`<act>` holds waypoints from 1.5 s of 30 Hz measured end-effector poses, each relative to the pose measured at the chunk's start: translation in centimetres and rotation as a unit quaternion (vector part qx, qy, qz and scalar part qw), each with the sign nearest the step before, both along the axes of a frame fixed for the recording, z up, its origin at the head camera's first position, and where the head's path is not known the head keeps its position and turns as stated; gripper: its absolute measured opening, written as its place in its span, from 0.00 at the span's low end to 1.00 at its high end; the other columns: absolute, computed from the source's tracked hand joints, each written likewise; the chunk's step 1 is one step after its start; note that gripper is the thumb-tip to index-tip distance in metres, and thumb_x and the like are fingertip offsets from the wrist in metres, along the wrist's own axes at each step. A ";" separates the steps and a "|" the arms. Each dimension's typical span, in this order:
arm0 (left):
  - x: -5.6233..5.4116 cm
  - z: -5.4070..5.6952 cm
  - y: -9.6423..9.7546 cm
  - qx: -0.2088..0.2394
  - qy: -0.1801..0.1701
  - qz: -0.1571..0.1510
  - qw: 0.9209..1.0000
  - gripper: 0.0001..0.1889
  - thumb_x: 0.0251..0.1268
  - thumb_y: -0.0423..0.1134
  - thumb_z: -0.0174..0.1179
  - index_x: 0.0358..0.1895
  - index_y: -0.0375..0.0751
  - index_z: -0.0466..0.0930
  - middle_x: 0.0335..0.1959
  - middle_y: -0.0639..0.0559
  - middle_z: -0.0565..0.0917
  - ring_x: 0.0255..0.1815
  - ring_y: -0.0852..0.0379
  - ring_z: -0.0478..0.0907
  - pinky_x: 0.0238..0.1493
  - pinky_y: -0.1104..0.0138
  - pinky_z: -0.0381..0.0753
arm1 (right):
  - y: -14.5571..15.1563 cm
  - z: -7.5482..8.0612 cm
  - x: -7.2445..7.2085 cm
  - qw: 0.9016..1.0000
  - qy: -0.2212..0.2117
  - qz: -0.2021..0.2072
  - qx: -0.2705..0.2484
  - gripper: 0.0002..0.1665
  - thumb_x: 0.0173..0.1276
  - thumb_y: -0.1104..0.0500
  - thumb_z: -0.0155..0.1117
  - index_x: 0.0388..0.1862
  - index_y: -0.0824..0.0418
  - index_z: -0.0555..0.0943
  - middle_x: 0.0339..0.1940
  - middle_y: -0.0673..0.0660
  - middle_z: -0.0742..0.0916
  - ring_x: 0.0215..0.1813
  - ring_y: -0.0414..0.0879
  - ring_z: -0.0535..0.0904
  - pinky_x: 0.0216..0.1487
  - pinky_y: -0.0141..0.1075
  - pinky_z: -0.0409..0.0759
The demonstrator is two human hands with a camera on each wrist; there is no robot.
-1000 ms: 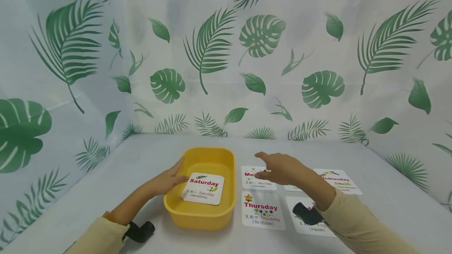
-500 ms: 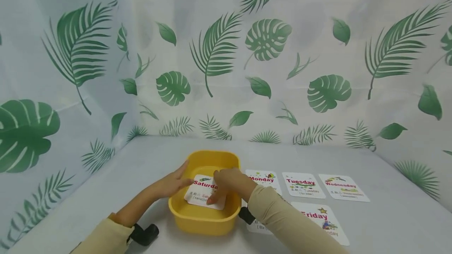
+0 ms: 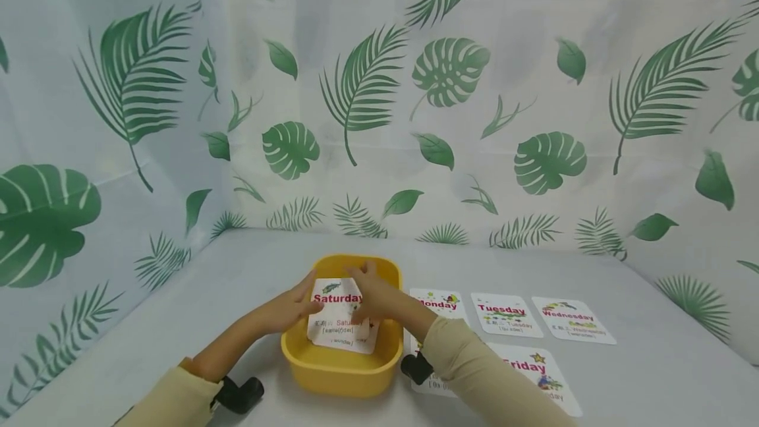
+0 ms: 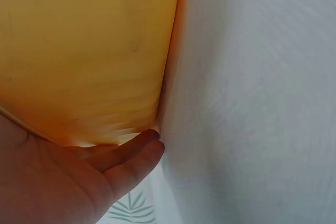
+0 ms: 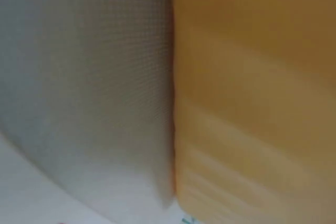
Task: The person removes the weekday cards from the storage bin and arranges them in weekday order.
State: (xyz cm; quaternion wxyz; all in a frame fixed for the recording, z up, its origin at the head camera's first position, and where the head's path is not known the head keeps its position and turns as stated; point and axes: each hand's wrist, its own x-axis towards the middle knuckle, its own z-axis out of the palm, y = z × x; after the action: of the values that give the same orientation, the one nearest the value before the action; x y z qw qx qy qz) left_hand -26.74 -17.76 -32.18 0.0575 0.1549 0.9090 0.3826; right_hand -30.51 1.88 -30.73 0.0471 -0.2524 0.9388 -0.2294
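Observation:
My left hand (image 3: 289, 308) grips the left wall of a yellow plastic tub (image 3: 340, 381), thumb over the rim. In the left wrist view, the fingers (image 4: 134, 166) lie along the tub's outer wall (image 4: 89, 51). Inside the tub, my right hand (image 3: 375, 294) pinches the right side of a white "Saturday" card (image 3: 335, 312), which appears raised. Beneath it, another white card (image 3: 356, 346) shows only its lower edge, its title hidden. The right wrist view has the tub's side (image 5: 252, 103) but no fingers.
Right of the tub lie cards marked Monday (image 3: 441, 302), Tuesday (image 3: 506, 313), Wednesday (image 3: 574, 319) and Friday (image 3: 536, 369). My right forearm partly covers another card (image 3: 429, 381) in the near row. A leaf-patterned curtain (image 3: 450, 150) stands behind the table (image 3: 249, 275).
My right hand has moved left from above the Monday card into the tub and taken hold of the Saturday card. That card has risen and shifted, uncovering another beneath. My left hand stays on the tub.

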 end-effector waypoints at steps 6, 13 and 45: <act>-0.1 -0.7 -0.2 0.004 0.007 -0.024 1.000 0.38 0.68 0.42 0.45 0.72 0.35 0.33 0.73 0.37 0.41 0.73 0.38 0.43 0.69 0.45 0.46 | 1.0 -0.4 -0.1 0.986 0.039 0.004 -0.160 0.48 0.55 0.65 0.66 0.71 0.57 0.53 0.55 0.65 0.76 0.46 0.53 0.79 0.46 0.41 0.80; -0.7 -0.5 -0.3 0.010 0.018 -0.041 0.999 0.38 0.68 0.42 0.44 0.72 0.39 0.31 0.74 0.39 0.40 0.73 0.39 0.42 0.69 0.45 0.45 | 1.4 0.0 0.1 0.973 0.091 -0.009 -0.211 0.40 0.64 0.65 0.57 0.72 0.54 0.53 0.49 0.64 0.83 0.41 0.50 0.81 0.36 0.34 0.81; -0.8 0.8 -0.3 -0.030 -0.029 -0.029 0.999 0.39 0.70 0.46 0.41 0.70 0.31 0.27 0.72 0.33 0.34 0.72 0.35 0.34 0.70 0.46 0.37 | 25.2 2.2 9.0 0.970 0.093 -0.195 -0.109 0.30 0.73 0.65 0.36 0.72 0.62 0.49 0.54 0.73 0.71 0.22 0.45 0.69 0.15 0.28 0.69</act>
State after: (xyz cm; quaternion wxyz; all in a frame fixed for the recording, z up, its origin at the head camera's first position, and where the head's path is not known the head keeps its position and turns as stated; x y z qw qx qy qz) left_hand -27.51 -18.09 -31.37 0.0990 0.1681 0.9133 0.3575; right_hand -21.54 27.11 -28.57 -0.1139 -0.0880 0.9397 -0.3103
